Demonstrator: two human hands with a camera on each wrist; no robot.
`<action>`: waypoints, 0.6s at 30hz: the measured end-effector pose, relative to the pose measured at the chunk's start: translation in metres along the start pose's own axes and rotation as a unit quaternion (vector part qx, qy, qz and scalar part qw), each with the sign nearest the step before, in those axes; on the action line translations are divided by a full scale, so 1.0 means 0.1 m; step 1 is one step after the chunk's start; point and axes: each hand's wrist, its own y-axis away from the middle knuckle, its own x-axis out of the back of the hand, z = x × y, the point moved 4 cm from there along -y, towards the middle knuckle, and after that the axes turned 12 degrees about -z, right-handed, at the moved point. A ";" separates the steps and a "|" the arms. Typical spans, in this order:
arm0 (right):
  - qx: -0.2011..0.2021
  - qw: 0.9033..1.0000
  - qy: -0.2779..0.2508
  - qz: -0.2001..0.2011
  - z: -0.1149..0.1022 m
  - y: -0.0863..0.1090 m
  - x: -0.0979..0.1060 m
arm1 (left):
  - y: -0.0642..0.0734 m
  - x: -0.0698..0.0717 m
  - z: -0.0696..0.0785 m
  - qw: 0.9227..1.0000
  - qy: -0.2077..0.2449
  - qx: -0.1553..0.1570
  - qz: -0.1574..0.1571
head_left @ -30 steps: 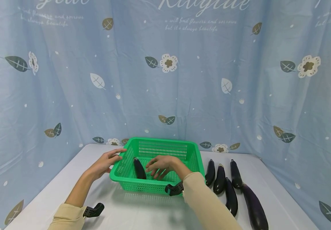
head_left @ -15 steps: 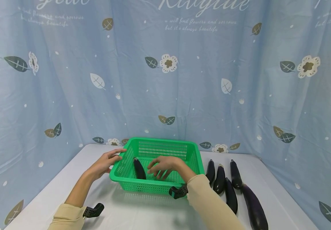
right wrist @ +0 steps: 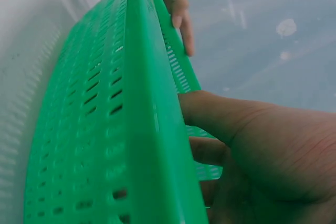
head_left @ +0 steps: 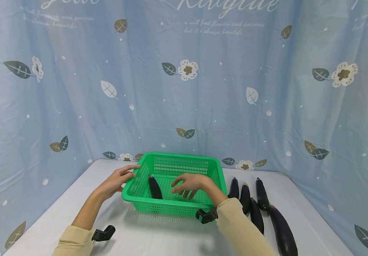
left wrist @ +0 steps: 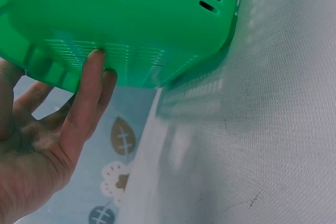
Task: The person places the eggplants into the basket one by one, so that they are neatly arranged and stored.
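Note:
A green plastic basket (head_left: 174, 208) with slotted walls stands on the table. My left hand (head_left: 115, 181) holds its left rim; in the left wrist view, fingers (left wrist: 86, 95) lie against the outer wall below the rim. One dark eggplant (head_left: 155, 187) lies inside, toward the left end. Over the basket's interior, right of that eggplant, my right hand (head_left: 191, 184) hovers with loosely bent fingers and nothing in them. In the right wrist view, the basket's near wall (right wrist: 152, 129) hides some of this hand's fingertips.
To the right of the basket, several more eggplants (head_left: 262, 193) lie on the white table (head_left: 158, 234), with a long one (head_left: 283, 231) nearest the front. A blue printed curtain (head_left: 184, 106) hangs behind and around the table.
My right hand has drifted right within the basket, away from the eggplant lying inside. My left hand, the basket and the eggplants stay in place.

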 end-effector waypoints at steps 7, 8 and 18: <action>0.002 1.000 0.007 0.023 0.07 0.15 0.03 | 0.01 0.00 0.02 1.000 -0.002 0.005 0.004; 0.003 1.000 0.007 0.026 0.08 0.18 0.04 | 0.00 0.00 0.01 1.000 -0.002 0.006 0.004; 0.021 0.999 0.001 0.045 0.12 0.42 0.12 | -0.01 0.00 0.00 1.000 0.000 0.009 0.008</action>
